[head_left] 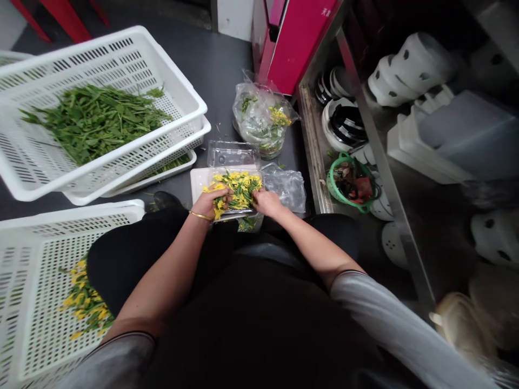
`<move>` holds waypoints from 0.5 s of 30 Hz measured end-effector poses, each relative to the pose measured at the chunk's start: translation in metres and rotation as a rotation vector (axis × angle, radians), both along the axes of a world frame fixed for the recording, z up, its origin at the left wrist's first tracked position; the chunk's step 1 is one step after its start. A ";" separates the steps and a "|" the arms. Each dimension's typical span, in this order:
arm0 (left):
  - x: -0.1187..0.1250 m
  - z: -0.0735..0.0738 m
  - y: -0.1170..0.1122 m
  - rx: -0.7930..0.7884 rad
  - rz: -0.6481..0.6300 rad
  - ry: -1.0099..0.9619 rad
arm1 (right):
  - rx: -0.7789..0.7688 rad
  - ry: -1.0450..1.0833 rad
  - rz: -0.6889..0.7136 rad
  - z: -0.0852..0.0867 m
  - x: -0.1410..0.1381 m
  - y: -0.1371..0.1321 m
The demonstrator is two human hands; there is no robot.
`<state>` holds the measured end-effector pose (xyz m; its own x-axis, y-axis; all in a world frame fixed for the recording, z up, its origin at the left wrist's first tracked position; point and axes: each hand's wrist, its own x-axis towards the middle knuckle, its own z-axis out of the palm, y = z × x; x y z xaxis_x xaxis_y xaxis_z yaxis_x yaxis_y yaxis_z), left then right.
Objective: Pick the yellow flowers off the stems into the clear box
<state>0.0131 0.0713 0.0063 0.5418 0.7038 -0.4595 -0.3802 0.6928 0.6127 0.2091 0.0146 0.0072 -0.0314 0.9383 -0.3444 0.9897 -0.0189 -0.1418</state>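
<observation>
A clear plastic box on the floor in front of my knees is heaped with yellow flowers and green stems. My left hand, with a gold bangle at the wrist, is curled over the left side of the heap, fingers closed into the flowers. My right hand rests on the heap's right edge with its fingers bent into the flowers. An empty clear lid or box lies just behind.
White perforated crates with green leaves are stacked at the left. Another white crate at the lower left holds a few yellow flowers. A plastic bag of flowers sits behind, a metal shelf with bowls at the right.
</observation>
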 end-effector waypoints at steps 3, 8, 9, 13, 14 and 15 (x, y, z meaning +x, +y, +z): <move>0.010 -0.009 -0.005 -0.034 -0.029 0.181 | 0.085 0.133 -0.098 0.001 0.009 0.000; 0.029 -0.018 -0.016 -0.048 -0.060 0.316 | 0.235 0.346 -0.135 0.008 0.005 -0.012; 0.031 -0.019 -0.017 -0.058 -0.056 0.300 | 0.248 0.334 -0.094 0.008 0.001 -0.015; 0.029 -0.021 -0.014 -0.110 -0.043 0.180 | 0.206 0.197 0.057 0.009 -0.007 -0.018; 0.027 -0.021 -0.012 -0.119 -0.041 0.149 | 0.194 0.177 0.064 0.011 -0.005 -0.017; 0.024 -0.020 -0.011 -0.127 -0.035 0.124 | 0.192 0.171 0.054 0.012 0.000 -0.015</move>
